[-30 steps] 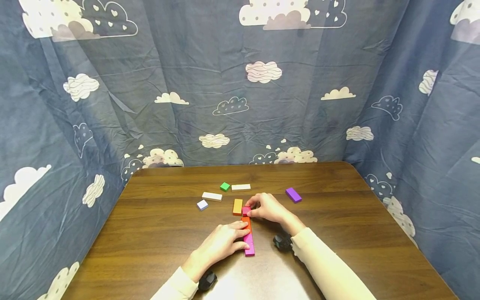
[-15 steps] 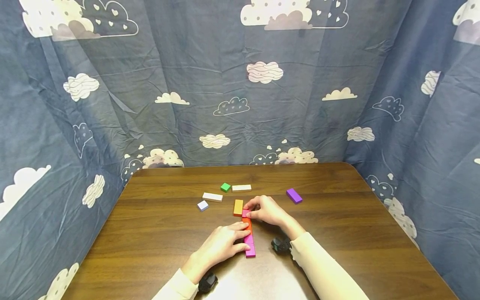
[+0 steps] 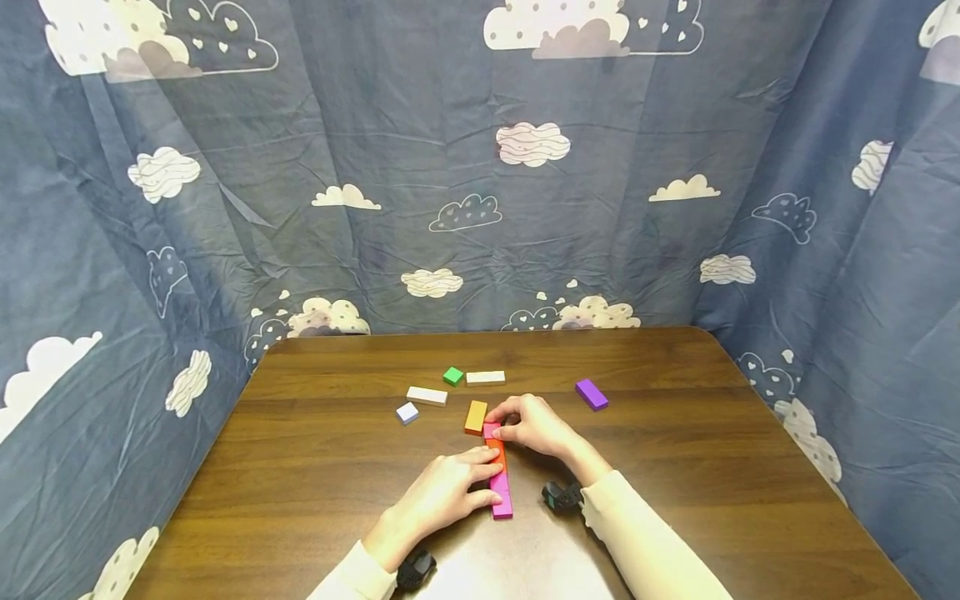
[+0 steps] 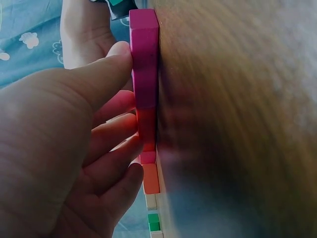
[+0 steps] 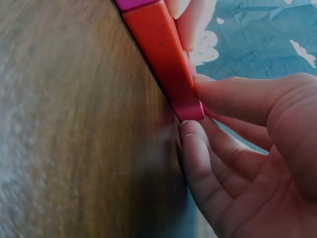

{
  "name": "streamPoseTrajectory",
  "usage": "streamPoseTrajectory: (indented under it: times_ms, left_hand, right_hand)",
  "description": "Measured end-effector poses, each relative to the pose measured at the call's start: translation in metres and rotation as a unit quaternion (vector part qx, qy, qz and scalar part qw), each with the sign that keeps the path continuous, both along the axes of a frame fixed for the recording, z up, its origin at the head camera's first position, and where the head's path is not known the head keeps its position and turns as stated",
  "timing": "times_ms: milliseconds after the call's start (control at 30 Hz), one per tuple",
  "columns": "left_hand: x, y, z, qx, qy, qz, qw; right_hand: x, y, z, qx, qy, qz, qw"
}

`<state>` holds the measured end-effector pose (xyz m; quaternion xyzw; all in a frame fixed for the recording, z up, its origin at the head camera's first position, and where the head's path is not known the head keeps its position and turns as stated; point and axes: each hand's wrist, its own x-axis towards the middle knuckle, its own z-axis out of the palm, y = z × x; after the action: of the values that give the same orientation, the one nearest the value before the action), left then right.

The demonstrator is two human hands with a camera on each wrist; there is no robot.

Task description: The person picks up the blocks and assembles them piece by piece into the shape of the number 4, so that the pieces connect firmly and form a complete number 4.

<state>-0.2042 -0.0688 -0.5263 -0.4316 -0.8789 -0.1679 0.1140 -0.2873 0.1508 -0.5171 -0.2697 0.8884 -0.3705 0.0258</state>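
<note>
A magenta block (image 3: pixel 501 498) and a red block (image 3: pixel 497 457) lie end to end on the table, with a small pink block (image 3: pixel 491 430) at the red block's far end. My left hand (image 3: pixel 442 492) rests along their left side, fingers extended, fingertips touching the red block and thumb at the magenta one. My right hand (image 3: pixel 538 427) pinches the pink block between thumb and fingers. In the right wrist view the pink block (image 5: pixel 189 110) meets the red block (image 5: pixel 161 49). An orange block (image 3: pixel 476 417) lies just left of the pink one.
Beyond the hands on the wooden table (image 3: pixel 315 467) lie two white blocks (image 3: pixel 427 396), a green block (image 3: pixel 453 377) and a pale blue block (image 3: pixel 407 412). Farther right is a purple block (image 3: pixel 592 394). A patterned curtain (image 3: pixel 420 100) hangs behind the table.
My right hand has moved the pink block slightly toward me, against the red block's end. The orange block is now tilted slightly. My left hand has stayed by the row.
</note>
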Motion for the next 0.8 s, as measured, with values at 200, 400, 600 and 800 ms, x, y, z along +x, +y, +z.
streamPoseTrajectory:
  times_ms: [200, 400, 600, 800]
  left_hand:
    - [0.0000, -0.0003, 0.0008, 0.003, 0.000, -0.006, 1.0000]
    - [-0.0010, -0.0006, 0.0009, 0.004, 0.000, -0.007, 1.0000]
    - [-0.0009, -0.0004, 0.0020, 0.004, 0.004, -0.007, 1.0000]
    - [0.0010, -0.0004, 0.0041, -0.003, -0.012, -0.001, 0.9999]
  right_hand:
    - [-0.0005, 0.0004, 0.0002, -0.008, -0.001, 0.005, 1.0000]
    - [-0.0004, -0.0001, 0.0023, -0.013, -0.011, 0.005, 0.9998]
    - [-0.0004, 0.0000, 0.0032, -0.017, -0.012, 0.008, 0.9997]
    - [0.0006, -0.0005, 0.0021, -0.018, -0.014, 0.005, 0.9997]
